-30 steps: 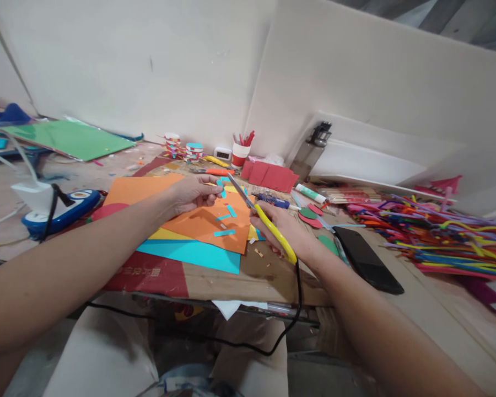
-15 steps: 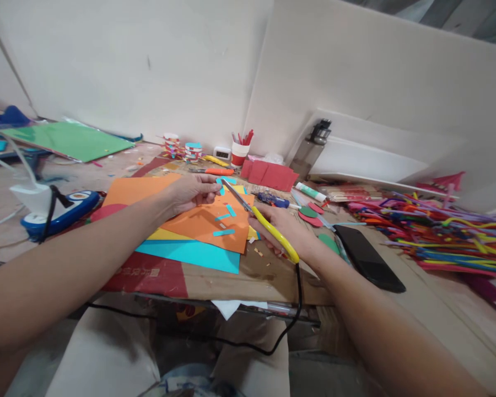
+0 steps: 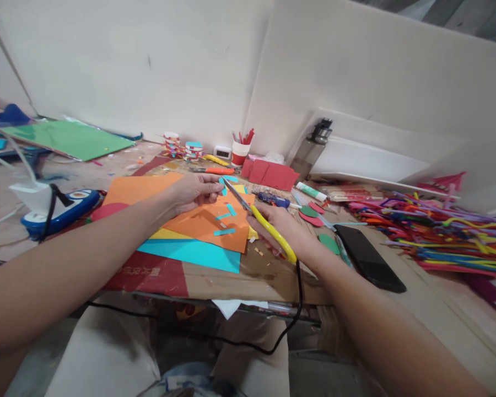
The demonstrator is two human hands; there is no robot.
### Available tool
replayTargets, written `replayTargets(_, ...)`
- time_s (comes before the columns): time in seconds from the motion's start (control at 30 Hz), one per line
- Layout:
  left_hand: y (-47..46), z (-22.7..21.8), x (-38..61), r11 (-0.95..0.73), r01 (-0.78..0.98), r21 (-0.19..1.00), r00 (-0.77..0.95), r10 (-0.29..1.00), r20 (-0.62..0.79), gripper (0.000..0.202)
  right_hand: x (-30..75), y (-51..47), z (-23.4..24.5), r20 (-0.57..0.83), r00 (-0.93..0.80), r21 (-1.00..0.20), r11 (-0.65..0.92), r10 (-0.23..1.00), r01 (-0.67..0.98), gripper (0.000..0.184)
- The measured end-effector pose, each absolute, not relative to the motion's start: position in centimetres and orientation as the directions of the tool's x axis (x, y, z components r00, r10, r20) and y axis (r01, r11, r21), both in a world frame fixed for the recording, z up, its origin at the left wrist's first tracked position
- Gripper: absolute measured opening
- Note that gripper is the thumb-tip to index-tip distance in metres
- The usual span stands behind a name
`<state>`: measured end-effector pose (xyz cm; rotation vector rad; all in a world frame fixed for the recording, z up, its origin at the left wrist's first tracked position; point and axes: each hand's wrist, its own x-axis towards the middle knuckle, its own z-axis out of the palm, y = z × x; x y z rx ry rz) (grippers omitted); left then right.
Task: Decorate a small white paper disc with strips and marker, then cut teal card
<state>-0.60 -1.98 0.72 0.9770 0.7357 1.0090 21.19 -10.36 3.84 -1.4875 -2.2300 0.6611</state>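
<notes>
My left hand (image 3: 199,192) pinches a small strip of blue paper (image 3: 223,189) between thumb and fingers above the orange sheet. Yellow-handled scissors (image 3: 275,232) are in my right hand (image 3: 279,223), their blades reaching up and left to the strip at my left fingertips. Whether the blades are parted is hard to make out. Several cut blue strips (image 3: 224,232) lie on the orange paper (image 3: 209,223). Under it spread a yellow sheet and a larger blue sheet (image 3: 198,255).
A glue gun (image 3: 273,199), a glue stick (image 3: 311,191) and red paper pieces (image 3: 273,175) lie beyond my right hand. Farther right are a black phone (image 3: 370,259) and a heap of pipe cleaners (image 3: 450,231). A blue power strip (image 3: 62,215) sits left; a cup of red pens (image 3: 240,153) stands behind.
The scissors' handles have swung slightly left and closer together. Both hands stay almost in place at the blue strip.
</notes>
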Motion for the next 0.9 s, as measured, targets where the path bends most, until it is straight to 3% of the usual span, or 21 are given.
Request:
replayTargets(0.37,-2.15,0.67,-0.33,0.187,-0.296,0.937,0.376,0.924,-0.066,0.011,21.04,-10.32,3.79,-0.02,-0.337,-0.603,0.258,0.941,0.755,0.019)
replayTargets(0.6,-2.27,1.0,-0.34,0.179,-0.248,0.952,0.37,0.926,-0.077,0.016,20.54,-10.86,4.09,-0.144,-0.257,-0.625,0.113,0.956,0.772,0.02)
replayTargets(0.9,-2.13,1.23,-0.64,0.204,-0.14,0.969,0.316,0.936,-0.152,0.018,20.86,-10.53,4.19,-0.079,-0.309,-0.549,0.218,0.948,0.807,0.02)
